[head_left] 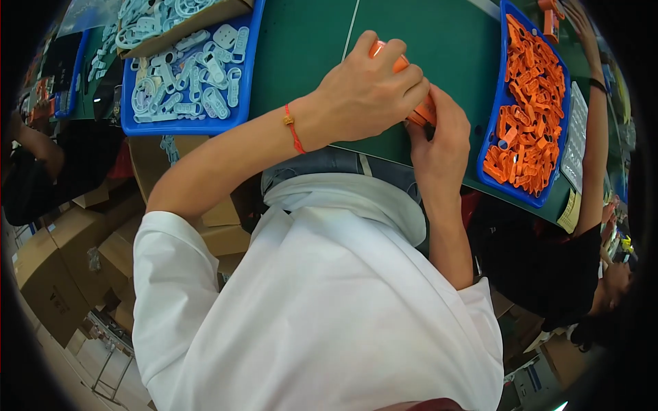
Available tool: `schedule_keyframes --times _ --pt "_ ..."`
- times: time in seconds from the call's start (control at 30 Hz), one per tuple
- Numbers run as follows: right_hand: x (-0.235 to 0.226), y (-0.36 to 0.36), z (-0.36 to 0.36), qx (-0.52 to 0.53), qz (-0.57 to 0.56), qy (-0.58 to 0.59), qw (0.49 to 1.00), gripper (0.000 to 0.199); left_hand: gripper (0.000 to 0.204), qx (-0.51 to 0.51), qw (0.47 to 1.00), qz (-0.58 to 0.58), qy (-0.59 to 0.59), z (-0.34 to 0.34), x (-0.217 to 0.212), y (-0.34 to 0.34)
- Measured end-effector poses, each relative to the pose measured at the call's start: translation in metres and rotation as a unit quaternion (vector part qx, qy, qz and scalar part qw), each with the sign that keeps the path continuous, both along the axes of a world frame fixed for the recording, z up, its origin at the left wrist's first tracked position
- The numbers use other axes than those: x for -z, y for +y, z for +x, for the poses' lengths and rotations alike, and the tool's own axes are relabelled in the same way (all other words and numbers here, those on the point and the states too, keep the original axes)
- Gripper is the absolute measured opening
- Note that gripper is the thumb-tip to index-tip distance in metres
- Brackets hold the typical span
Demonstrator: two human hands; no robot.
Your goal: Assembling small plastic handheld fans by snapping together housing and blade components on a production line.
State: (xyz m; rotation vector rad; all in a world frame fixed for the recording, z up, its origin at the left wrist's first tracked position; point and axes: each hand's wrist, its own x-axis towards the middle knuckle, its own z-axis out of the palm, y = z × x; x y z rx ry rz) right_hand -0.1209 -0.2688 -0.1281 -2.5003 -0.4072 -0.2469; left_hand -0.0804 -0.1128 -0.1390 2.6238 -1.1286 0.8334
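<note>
A glossy orange plastic piece [425,111] is held between my two hands above the green tabletop [301,41]. My left hand [373,85], with a red cord bracelet at its wrist, curls over the piece from above and hides most of it. From the right, my right hand [442,133] grips the same piece between thumb and fingers. Orange also shows between the knuckles of the left hand. Its full shape is covered, so I cannot tell what kind of part it is.
To the left, a blue tray [185,128] holds many pale blue plastic parts, with a cardboard box [185,27] over its far end. At right stands a blue tray [488,147] heaped with orange parts. Beyond it a co-worker's arm [595,137] reaches forward. Cardboard boxes [75,253] lie at lower left.
</note>
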Motion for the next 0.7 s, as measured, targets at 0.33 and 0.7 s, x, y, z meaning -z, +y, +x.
schedule_keyframes --times 0.33,0.7 --pt "0.005 0.001 0.003 0.005 -0.022 -0.043 0.999 0.051 0.029 -0.02 0.995 0.077 0.061 -0.004 -0.005 0.002" --pt "0.008 0.001 0.0 0.038 0.035 -0.044 0.998 0.053 0.03 0.012 1.0 -0.001 0.023 0.004 -0.014 0.001"
